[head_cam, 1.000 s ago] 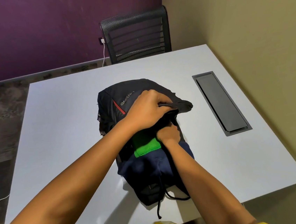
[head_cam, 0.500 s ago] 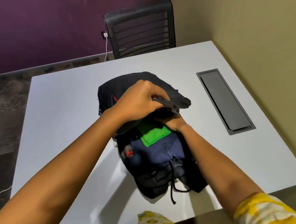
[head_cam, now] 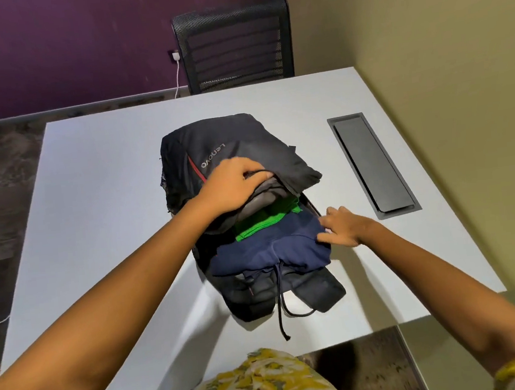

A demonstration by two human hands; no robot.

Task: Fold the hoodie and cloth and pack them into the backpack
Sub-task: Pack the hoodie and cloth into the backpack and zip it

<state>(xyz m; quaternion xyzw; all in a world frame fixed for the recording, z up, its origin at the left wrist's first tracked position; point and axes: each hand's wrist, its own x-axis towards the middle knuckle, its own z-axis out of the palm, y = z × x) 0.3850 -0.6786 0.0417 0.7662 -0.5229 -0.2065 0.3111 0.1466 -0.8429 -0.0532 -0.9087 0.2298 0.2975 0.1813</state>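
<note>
Left hand [head_cam: 233, 186] grips backpack [head_cam: 232, 146] flap; right hand [head_cam: 343, 227] – fingers straight – touches hoodie [head_cam: 268, 251] inside.

brand text: "Lenovo", grey letters, reads upside down from the head view
located on: dark front panel of backpack [head_cam: 238, 146], beside a red stripe
other readable text: none

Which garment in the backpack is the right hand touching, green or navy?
The navy hoodie: the right hand rests on its right edge. The green cloth lies farther in, untouched.
</note>
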